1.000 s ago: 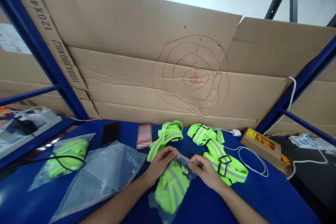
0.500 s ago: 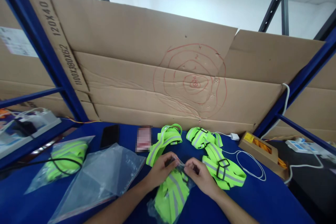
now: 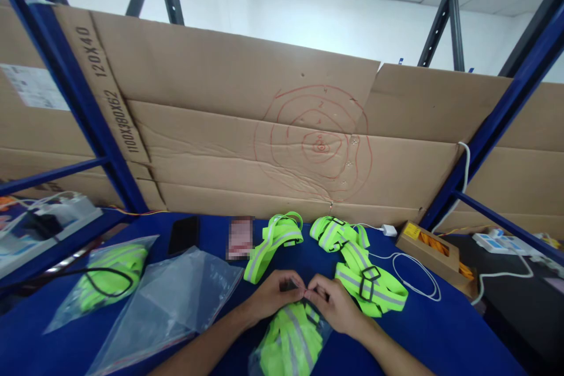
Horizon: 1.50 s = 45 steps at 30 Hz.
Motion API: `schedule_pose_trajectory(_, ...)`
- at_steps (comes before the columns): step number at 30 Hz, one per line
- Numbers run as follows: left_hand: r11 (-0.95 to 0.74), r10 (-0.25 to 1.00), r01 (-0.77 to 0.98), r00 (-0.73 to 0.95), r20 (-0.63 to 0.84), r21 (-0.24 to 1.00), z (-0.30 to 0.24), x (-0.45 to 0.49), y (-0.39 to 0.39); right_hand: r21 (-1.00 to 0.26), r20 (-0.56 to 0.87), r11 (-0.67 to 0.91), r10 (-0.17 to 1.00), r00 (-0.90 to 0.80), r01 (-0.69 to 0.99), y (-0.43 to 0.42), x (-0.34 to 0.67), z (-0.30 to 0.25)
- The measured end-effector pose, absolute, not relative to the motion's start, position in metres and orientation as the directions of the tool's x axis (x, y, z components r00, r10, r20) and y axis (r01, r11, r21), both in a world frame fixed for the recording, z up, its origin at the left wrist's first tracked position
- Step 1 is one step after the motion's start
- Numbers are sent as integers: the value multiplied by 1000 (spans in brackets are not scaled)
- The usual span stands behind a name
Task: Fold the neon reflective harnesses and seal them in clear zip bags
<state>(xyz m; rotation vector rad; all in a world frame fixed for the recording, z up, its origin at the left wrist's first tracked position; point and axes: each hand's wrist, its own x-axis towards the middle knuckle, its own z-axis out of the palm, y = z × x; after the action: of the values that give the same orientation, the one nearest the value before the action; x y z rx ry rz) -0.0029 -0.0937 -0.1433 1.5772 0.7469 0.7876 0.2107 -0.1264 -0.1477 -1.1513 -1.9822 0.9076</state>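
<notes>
A clear plastic bag with a folded neon-yellow reflective strap (image 3: 293,341) inside lies at the front middle of the blue table. My left hand (image 3: 278,292) pinches the bag's top edge between thumb and fingers. Right beside it, my right hand (image 3: 330,301) grips the same edge, the fingertips of both hands almost touching. Beyond my left hand lies a loose reflective strap (image 3: 275,241). Another reflective strap with black buckles (image 3: 368,276) stretches out beyond and right of my right hand.
Empty clear bags (image 3: 176,294) lie left of my arms, near a packed bag (image 3: 112,276) crossed by a black cable. A black phone (image 3: 184,235) rests at the back. A small cardboard box (image 3: 434,252) and a white cable (image 3: 416,270) are on the right. Cardboard panels (image 3: 264,123) wall the back.
My hands have drawn closer together along the bag's top edge and now meet at the fingertips. The camera view has shifted slightly.
</notes>
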Motion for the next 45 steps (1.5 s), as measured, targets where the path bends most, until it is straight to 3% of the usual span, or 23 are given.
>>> schedule_pose_trajectory(8,-26,849,11,527,16,1000,-130,-12,-89,-845,189,353,900,-393,402,-120,215,-139)
schedule_pose_trajectory(13,53,837,-39,547,-23,998,-122,-15,-88,-952,76,187,911,-405,242,-114,217,-140)
schedule_pose_trajectory(22,5,971,-138,236,28,990,-128,-8,-89,-993,35,66,955,-296,95,-106,220,-151)
schedule_pose_trajectory(29,-107,982,-109,141,122,988,-128,-7,-89,-994,78,91,976,-202,56,-111,212,-143)
schedule_pose_trajectory(34,-67,996,-107,58,74,992,-130,-5,-88,-998,58,62,988,-145,20,-109,216,-141)
schedule_pose_trajectory(39,28,993,-130,114,-13,991,-133,-4,-91,-998,56,55,995,-86,-11,-107,221,-142)
schedule_pose_trajectory(45,183,917,-96,376,-134,979,-133,-6,-90,-995,55,53,998,-22,-86,-105,221,-141)
